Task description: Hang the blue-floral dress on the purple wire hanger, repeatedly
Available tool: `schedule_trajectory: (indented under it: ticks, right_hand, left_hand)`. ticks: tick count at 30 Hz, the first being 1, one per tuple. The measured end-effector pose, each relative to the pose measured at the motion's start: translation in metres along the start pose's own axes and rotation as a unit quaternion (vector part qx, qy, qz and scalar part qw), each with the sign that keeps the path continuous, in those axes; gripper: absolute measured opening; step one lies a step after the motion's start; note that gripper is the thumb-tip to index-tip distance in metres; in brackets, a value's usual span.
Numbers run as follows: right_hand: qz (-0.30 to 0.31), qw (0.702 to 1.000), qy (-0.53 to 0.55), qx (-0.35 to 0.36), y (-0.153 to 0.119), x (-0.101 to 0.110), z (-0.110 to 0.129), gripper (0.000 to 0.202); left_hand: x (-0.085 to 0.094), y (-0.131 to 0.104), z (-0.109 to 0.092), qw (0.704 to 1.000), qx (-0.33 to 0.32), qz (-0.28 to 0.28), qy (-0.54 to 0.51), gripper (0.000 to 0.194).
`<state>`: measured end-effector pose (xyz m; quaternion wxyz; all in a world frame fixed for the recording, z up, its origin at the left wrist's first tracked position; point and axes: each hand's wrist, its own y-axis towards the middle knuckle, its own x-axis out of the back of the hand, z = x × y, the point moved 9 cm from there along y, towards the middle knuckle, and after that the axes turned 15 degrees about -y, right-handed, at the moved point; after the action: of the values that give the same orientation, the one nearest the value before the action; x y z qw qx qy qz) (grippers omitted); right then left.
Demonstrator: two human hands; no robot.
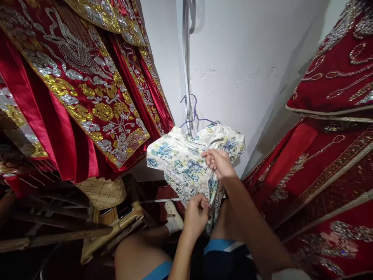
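Centre frame, left hand (196, 214) and right hand (219, 163) pinch a white, blue-flowered, short-sleeved garment (184, 165); scuffed wall (233, 58) above, red sequinned costume (96, 85) upper left.

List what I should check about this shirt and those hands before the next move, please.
1. Hanger set in the neckline of the floral shirt: ok, its purple arms run in at the collar.
2. Right hand has the fabric: ok, fingertips pinch the upper front.
3. Left hand has the fabric: ok, it pinches the front lower down.
4. Hook caught on something firm: cannot tell.
5. Front fastened all the way: cannot tell, the hands and folds hide part of it.
6. Hands clear of the red embroidered garment on the picture's left: ok, both are away from it.
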<state>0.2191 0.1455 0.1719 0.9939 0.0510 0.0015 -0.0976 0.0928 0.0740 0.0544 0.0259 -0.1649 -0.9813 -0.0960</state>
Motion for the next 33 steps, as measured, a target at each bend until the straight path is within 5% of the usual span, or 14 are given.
schedule_trajectory:
  ticks: [4,10,13,18,22,25,28,30,33]
  right_hand:
    - [-0.022,0.998,0.043,0.049,0.034,-0.007,0.055,0.019]
    - [-0.010,0.995,0.003,0.099,0.032,-0.012,0.073,0.021]
    - [0.008,0.987,-0.039,0.155,0.018,-0.015,0.074,0.021]
    - [0.014,0.977,-0.104,0.185,0.006,-0.016,0.083,0.021]
    - [0.003,0.967,-0.123,0.222,0.006,-0.012,0.093,0.020]
    - [-0.026,0.967,-0.113,0.227,0.013,-0.012,0.077,0.021]
    - [-0.032,0.973,-0.119,0.195,0.018,-0.020,0.035,0.026]
    - [-0.025,0.979,-0.119,0.164,0.014,-0.025,0.002,0.026]
    - [-0.017,0.986,-0.103,0.128,-0.004,-0.026,-0.037,0.024]
  left_hand:
    - [-0.002,-0.007,0.006,0.999,0.012,0.002,0.030,0.011]
    - [0.006,-0.011,0.013,0.999,0.036,0.014,0.021,0.008]
    - [0.024,0.009,-0.033,0.999,-0.043,0.005,0.002,0.011]
    - [0.074,0.057,-0.159,0.960,-0.258,-0.112,0.009,0.031]
    - [0.066,0.094,-0.213,0.933,-0.341,-0.080,0.077,0.025]
    - [0.052,0.102,-0.225,0.914,-0.370,-0.079,0.148,0.018]
    - [0.065,0.087,-0.234,0.892,-0.400,-0.168,0.129,0.019]
    - [0.094,0.077,-0.236,0.876,-0.404,-0.242,0.101,0.018]
    - [0.160,0.076,-0.222,0.865,-0.380,-0.327,0.031,0.016]
